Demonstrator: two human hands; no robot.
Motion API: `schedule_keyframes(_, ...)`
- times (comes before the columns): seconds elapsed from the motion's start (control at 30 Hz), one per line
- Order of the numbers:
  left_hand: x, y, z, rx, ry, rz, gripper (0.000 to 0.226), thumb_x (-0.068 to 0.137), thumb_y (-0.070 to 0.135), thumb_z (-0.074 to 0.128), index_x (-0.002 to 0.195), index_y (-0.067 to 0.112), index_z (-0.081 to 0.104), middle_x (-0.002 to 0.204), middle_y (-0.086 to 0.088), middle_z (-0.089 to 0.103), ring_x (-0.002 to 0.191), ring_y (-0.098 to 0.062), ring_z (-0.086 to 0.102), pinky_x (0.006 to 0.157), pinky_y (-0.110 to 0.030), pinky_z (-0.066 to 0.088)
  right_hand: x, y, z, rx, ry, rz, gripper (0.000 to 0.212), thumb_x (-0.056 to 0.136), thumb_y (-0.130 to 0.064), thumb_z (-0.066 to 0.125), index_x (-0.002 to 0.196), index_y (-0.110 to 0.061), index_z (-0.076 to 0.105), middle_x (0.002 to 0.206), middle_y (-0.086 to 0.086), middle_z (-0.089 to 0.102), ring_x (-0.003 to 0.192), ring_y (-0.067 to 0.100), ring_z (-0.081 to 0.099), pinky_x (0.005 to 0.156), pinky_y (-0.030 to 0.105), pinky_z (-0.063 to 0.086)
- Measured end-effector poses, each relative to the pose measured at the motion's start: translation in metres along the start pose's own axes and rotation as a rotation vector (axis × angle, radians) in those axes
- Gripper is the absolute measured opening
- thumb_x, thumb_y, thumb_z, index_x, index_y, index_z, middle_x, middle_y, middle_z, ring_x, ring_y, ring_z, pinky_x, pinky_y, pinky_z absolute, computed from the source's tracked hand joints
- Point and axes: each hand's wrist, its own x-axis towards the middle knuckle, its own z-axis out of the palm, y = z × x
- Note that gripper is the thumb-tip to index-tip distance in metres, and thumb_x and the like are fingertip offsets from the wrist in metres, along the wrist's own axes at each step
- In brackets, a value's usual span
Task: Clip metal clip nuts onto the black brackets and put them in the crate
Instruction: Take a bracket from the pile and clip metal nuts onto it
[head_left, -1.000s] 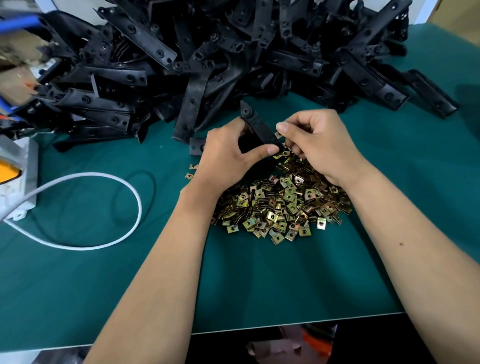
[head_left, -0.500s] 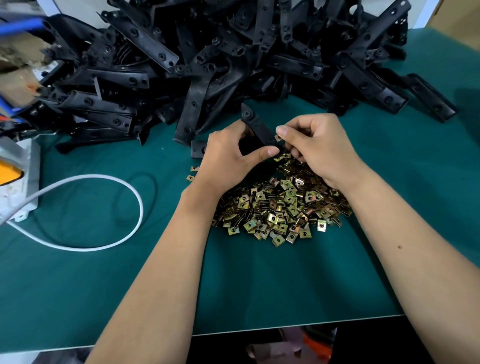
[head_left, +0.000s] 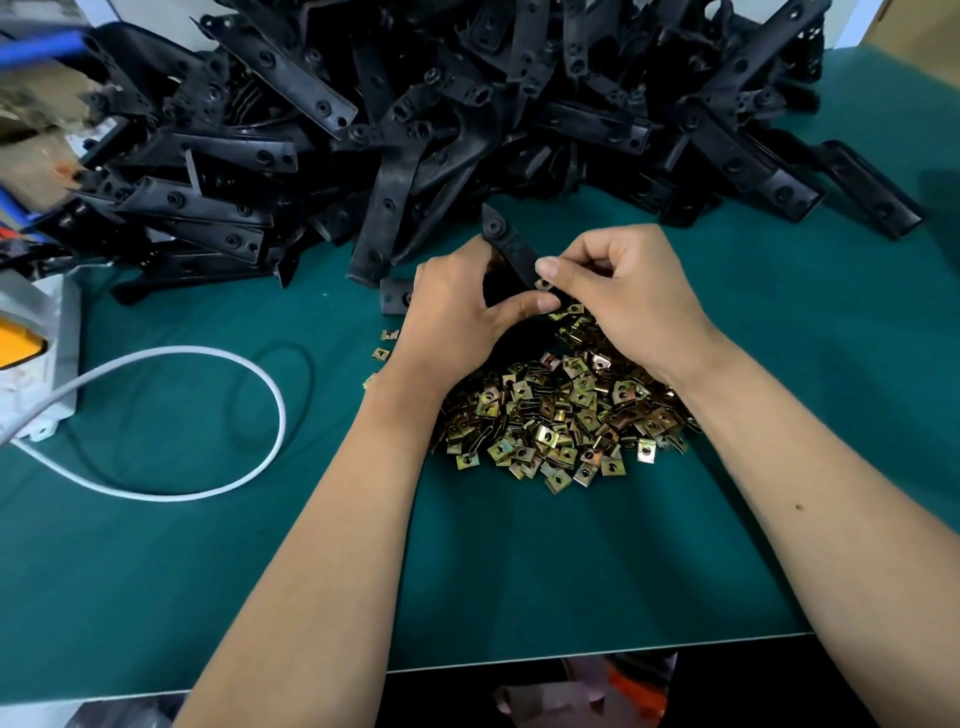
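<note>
One black bracket (head_left: 511, 249) is in work, held above the far edge of the clip-nut pile (head_left: 561, 415). Left hand (head_left: 457, 312) grips its lower part, thumb pressed across. Right hand (head_left: 623, 291) pinches a single clip nut (head_left: 543, 283) against the bracket's near edge; seating appears incomplete. Bracket heap (head_left: 441, 114) across the far side of the green table (head_left: 519, 571) remains large. Crate not in view, so finished count cannot be judged. White cable (head_left: 249, 374) loops at left.
</note>
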Motion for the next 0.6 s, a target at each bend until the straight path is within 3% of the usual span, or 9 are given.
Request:
schedule_keyframes(0.07, 0.001, -0.001, -0.003, -0.01, 0.012, 0.005, 0.041, 0.081, 0.05, 0.082, 0.103, 0.018, 0.07, 0.095, 0.008, 0.073, 0.091, -0.011, 0.068, 0.083, -0.043, 0.055, -0.001, 0.001, 0.001, -0.008, -0.013, -0.011, 0.03, 0.099, -0.032, 0.068, 0.074, -0.018, 0.074, 0.064, 0.002, 0.064, 0.061, 0.007, 0.051, 0.061, 0.032, 0.043)
schedule_keyframes(0.13, 0.002, -0.004, -0.009, -0.013, 0.083, -0.001, 0.035, 0.083, 0.048, 0.081, 0.099, 0.02, 0.069, 0.095, 0.013, 0.071, 0.091, 0.0, 0.066, 0.082, -0.03, 0.055, -0.001, 0.001, 0.004, -0.041, -0.014, -0.035, 0.033, 0.103, -0.035, 0.062, 0.073, -0.026, 0.072, 0.059, -0.012, 0.058, 0.056, -0.001, 0.048, 0.058, 0.017, 0.038)
schedule_keyframes(0.2, 0.004, -0.008, -0.017, -0.026, 0.218, -0.037, 0.028, 0.087, 0.048, 0.078, 0.098, 0.026, 0.066, 0.09, 0.022, 0.066, 0.087, 0.016, 0.06, 0.074, -0.007, 0.045, 0.0, 0.003, 0.006, -0.127, 0.003, -0.064, 0.025, 0.105, -0.031, 0.058, 0.095, -0.023, 0.078, 0.074, -0.017, 0.066, 0.069, -0.003, 0.057, 0.067, 0.013, 0.042)
schedule_keyframes(0.23, 0.004, -0.01, -0.021, -0.032, 0.281, -0.062, 0.028, 0.088, 0.048, 0.076, 0.099, 0.025, 0.066, 0.089, 0.022, 0.065, 0.084, 0.019, 0.057, 0.071, -0.003, 0.041, 0.001, 0.005, 0.006, -0.217, -0.004, -0.084, 0.023, 0.106, -0.029, 0.057, 0.109, -0.021, 0.078, 0.088, -0.015, 0.07, 0.083, -0.002, 0.061, 0.077, 0.016, 0.046)
schedule_keyframes(0.3, 0.004, -0.015, -0.027, -0.054, 0.345, -0.1, 0.029, 0.09, 0.05, 0.073, 0.102, 0.024, 0.067, 0.089, 0.018, 0.067, 0.081, 0.016, 0.058, 0.069, -0.003, 0.04, 0.002, 0.009, 0.008, -0.432, -0.064, -0.123, 0.024, 0.105, -0.029, 0.059, 0.121, -0.022, 0.076, 0.105, -0.007, 0.069, 0.104, 0.014, 0.056, 0.09, 0.03, 0.045)
schedule_keyframes(0.37, 0.003, -0.017, -0.03, -0.078, 0.351, -0.109, 0.027, 0.091, 0.05, 0.073, 0.102, 0.026, 0.067, 0.087, 0.019, 0.067, 0.08, 0.012, 0.059, 0.068, -0.005, 0.041, 0.002, 0.011, 0.01, -0.554, -0.132, -0.147, 0.024, 0.101, -0.034, 0.063, 0.12, -0.026, 0.076, 0.104, -0.004, 0.063, 0.105, 0.02, 0.047, 0.089, 0.037, 0.043)
schedule_keyframes(0.5, 0.004, -0.021, -0.026, -0.048, 0.305, -0.129, 0.038, 0.088, 0.056, 0.073, 0.101, 0.022, 0.068, 0.086, 0.016, 0.067, 0.082, 0.007, 0.06, 0.07, -0.014, 0.046, 0.004, 0.014, 0.014, -0.626, -0.168, -0.159, 0.028, 0.092, -0.039, 0.075, 0.116, -0.025, 0.076, 0.103, 0.0, 0.061, 0.103, 0.021, 0.046, 0.089, 0.037, 0.042)
schedule_keyframes(0.6, 0.004, -0.025, -0.022, -0.047, 0.26, -0.145, 0.047, 0.084, 0.064, 0.072, 0.102, 0.02, 0.07, 0.09, 0.013, 0.07, 0.087, -0.001, 0.064, 0.078, -0.027, 0.053, 0.005, 0.012, 0.015, -0.615, -0.17, -0.156, 0.019, 0.091, -0.036, 0.077, 0.106, -0.025, 0.076, 0.1, -0.003, 0.06, 0.101, 0.02, 0.047, 0.086, 0.034, 0.039)
